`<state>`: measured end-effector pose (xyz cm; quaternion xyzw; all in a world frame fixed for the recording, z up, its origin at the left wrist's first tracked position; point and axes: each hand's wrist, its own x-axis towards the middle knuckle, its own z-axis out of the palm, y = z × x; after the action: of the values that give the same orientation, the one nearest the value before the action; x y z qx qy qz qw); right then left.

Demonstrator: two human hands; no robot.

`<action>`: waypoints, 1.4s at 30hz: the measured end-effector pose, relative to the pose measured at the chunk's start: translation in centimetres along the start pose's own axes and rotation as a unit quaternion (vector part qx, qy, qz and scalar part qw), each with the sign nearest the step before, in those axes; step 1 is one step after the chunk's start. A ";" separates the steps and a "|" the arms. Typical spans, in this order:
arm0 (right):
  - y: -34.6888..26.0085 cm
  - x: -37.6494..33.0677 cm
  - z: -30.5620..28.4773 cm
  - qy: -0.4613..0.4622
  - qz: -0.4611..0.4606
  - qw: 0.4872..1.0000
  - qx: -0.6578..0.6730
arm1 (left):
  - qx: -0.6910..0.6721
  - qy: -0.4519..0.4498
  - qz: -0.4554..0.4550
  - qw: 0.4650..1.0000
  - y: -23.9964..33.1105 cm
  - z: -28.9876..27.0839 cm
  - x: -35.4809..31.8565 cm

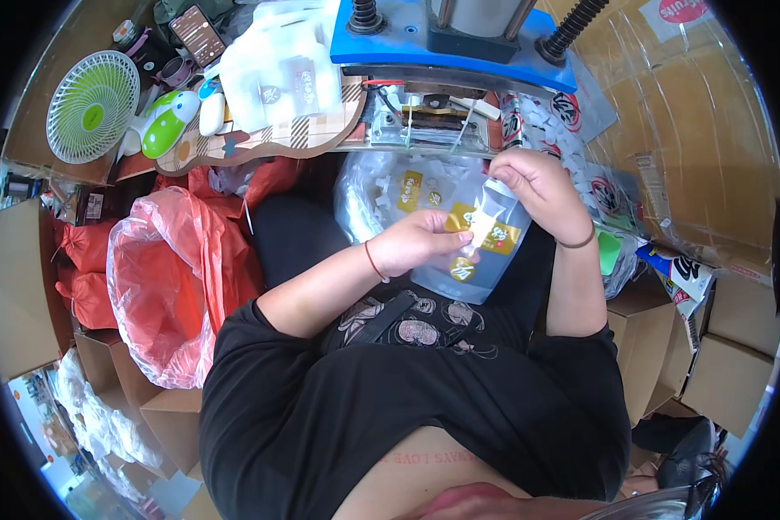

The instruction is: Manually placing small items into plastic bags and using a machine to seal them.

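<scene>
A translucent plastic pouch with gold printed patches hangs in front of my chest, between my two hands. My left hand is closed on the pouch's left side, thumb lying over its front. At the top right corner, my right hand pinches the pouch's upper edge between thumb and fingers. Behind it, a large clear bag holds more pouches with gold patches. Just beyond my hands stands a blue-topped press machine with metal columns and springs.
A stack of translucent pouches lies on the table by a phone and a green-and-white fan. A red plastic bag gapes open at my left. Cardboard boxes stand on the right, and a large carton wall rises there.
</scene>
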<state>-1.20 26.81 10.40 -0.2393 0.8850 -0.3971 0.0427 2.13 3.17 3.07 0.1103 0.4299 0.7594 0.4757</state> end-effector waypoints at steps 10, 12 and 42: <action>4.4 -5.0 -2.6 -0.111 0.155 0.950 -0.246 | -0.043 0.143 0.032 0.988 3.4 -6.6 2.8; 5.2 -5.4 -2.6 -0.104 0.133 0.964 -0.206 | -0.045 0.152 0.043 0.986 4.3 -7.3 2.9; -2.0 2.2 2.2 0.071 -0.071 0.994 0.036 | 0.147 0.093 0.071 0.982 1.1 -3.2 -1.9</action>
<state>-1.77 23.20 10.64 -0.2715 0.8518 -0.4463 -0.0401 0.55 -0.38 2.44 0.1379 0.5702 0.7271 0.3566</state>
